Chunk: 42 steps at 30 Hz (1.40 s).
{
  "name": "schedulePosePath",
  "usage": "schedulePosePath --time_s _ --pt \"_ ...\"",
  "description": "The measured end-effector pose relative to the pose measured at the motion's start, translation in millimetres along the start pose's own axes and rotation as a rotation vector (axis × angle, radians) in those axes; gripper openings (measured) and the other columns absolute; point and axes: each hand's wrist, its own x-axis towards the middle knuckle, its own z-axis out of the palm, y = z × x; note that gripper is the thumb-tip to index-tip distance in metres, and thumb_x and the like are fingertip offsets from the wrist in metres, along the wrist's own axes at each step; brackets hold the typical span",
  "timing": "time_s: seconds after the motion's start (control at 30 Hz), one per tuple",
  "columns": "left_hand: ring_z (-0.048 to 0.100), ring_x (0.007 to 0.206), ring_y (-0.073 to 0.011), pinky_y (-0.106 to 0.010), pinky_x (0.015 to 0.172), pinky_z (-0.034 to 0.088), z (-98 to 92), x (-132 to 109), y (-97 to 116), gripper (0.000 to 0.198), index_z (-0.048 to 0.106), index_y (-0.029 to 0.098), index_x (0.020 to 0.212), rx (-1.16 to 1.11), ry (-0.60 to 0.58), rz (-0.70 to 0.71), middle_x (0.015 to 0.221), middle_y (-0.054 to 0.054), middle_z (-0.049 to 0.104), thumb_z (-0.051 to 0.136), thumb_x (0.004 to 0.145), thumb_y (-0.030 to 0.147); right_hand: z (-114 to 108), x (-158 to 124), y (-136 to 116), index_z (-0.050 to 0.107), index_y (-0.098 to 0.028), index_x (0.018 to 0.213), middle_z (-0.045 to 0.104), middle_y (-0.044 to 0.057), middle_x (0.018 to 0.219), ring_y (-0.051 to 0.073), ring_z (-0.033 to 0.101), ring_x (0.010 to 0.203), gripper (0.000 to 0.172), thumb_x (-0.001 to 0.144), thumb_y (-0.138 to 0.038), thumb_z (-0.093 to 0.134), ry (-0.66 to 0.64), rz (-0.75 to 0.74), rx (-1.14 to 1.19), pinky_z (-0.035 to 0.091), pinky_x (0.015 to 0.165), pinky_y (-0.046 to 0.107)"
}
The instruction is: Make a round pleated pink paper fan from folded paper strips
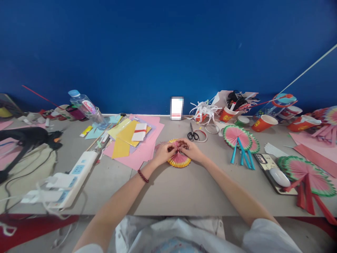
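Observation:
A round, pleated paper fan, pink in the middle with a yellow rim, lies on the grey table before me. My left hand pinches it near the centre from the left, with a dark beaded bracelet on the wrist. From the right, my right hand pinches the same central spot, fingertips close to those of the left. Whatever small piece may sit between the fingertips is hidden. Just beyond the right hand are black scissors and a roll of tape.
Pink paper sheets and yellow paper lie left, beside a power strip and a tilted plastic bottle. At right are finished-looking pleated fans, a phone under a white mouse, and paper cups. A blue wall stands behind.

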Motion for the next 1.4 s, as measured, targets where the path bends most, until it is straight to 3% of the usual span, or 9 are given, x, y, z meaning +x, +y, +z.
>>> schedulePosePath --time_s 0.2,0.43,0.9,1.4 --pt "0.061 0.073 -0.0145 -0.024 0.067 0.046 0.5 1 0 0.018 0.067 0.017 0.074 -0.031 -0.006 0.005 0.080 -0.003 0.069 0.054 0.080 0.028 -6 0 -5 0.065 -0.019 0.099 0.066 0.005 0.095 0.015 0.061 0.084 0.028 0.079 -0.010 0.048 -0.056 -0.083 -0.160 0.048 0.078 0.030" --pt "0.059 0.070 -0.0143 -0.024 0.065 0.045 -0.8 1 3 0.019 0.066 0.016 0.071 -0.002 -0.008 -0.009 0.076 -0.004 0.068 0.055 0.080 0.029 -7 1 -7 0.068 -0.019 0.083 0.066 0.005 0.082 0.016 0.059 0.077 0.017 0.079 -0.011 0.054 -0.007 -0.244 -0.345 0.046 0.073 0.029" --pt "0.057 0.065 -0.0132 -0.024 0.062 0.042 1.8 0 2 0.023 0.065 0.017 0.069 0.025 0.022 0.019 0.071 -0.002 0.066 0.053 0.082 0.032 -4 -3 -11 0.064 -0.017 0.072 0.062 0.003 0.070 0.013 0.054 0.061 0.010 0.074 -0.012 0.056 0.029 -0.185 -0.423 0.043 0.058 0.025" --pt "0.056 0.064 -0.0130 -0.024 0.059 0.040 3.2 0 0 0.021 0.065 0.017 0.069 0.014 0.023 -0.011 0.070 -0.001 0.065 0.054 0.080 0.031 -5 -5 -17 0.064 -0.018 0.069 0.059 0.001 0.067 0.012 0.053 0.059 0.010 0.073 -0.012 0.058 0.004 -0.189 -0.412 0.043 0.058 0.024"
